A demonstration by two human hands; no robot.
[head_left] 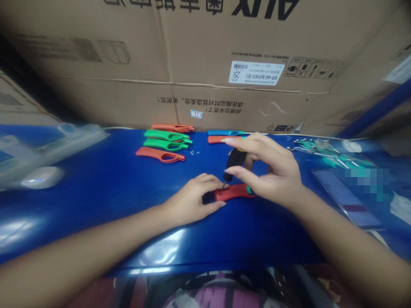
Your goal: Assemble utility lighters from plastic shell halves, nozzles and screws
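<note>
My right hand [269, 167] grips a black-handled screwdriver [235, 163], held tilted with its tip down at the left end of a red lighter body [236, 192]. That red body lies flat on the blue table, and a green part shows near its right end. Thumb and fingers of my left hand [195, 199] close around the left end of the red body, steadying it against the table. Beyond my hands, green lighter casings [167, 145] and an orange casing [160, 154] lie in a row. A blue lighter [224, 133] with a metal rod lies further right.
A large cardboard box [128, 94] stands along the table's back edge. Green-and-white wired parts [330, 152] and a phone [346, 199] lie on the right. On the left are a white rounded object [43, 176] and a blurred clear plastic bag [73, 139].
</note>
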